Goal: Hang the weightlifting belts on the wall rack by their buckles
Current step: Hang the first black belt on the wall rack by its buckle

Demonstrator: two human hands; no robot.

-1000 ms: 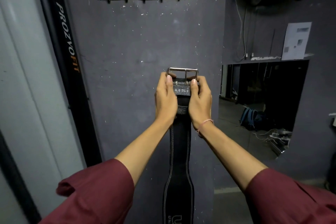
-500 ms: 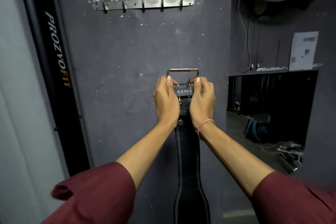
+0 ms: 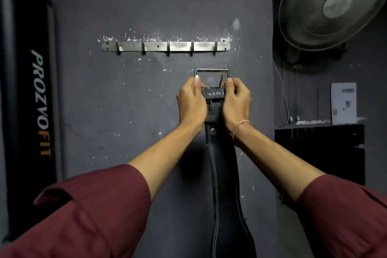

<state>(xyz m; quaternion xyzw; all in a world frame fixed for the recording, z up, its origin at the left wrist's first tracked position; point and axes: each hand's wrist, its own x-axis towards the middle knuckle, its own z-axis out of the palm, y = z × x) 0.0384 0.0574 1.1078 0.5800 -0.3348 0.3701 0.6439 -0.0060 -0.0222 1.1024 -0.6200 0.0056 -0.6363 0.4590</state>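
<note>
A black leather weightlifting belt [image 3: 223, 174] with white stitching hangs straight down in front of the dark grey wall. Its steel buckle [image 3: 211, 70] points up, a short way below the right end of the metal wall rack [image 3: 165, 46], which carries several bare hooks. My left hand [image 3: 191, 102] grips the belt's top at the left, just under the buckle. My right hand [image 3: 236, 101] grips it at the right. The buckle is not touching any hook. The belt's lower end runs out of view.
A black PROZOVOFIT pad [image 3: 39, 102] stands upright at the left. A wall fan [image 3: 333, 6] is mounted at the upper right, with a cable below it. A paper sheet [image 3: 343, 102] rests on a ledge at the right above a dark opening.
Both hands have raised the belt toward the rack, so the buckle now sits much closer below the hooks. The view has tilted upward and nearer to the wall.
</note>
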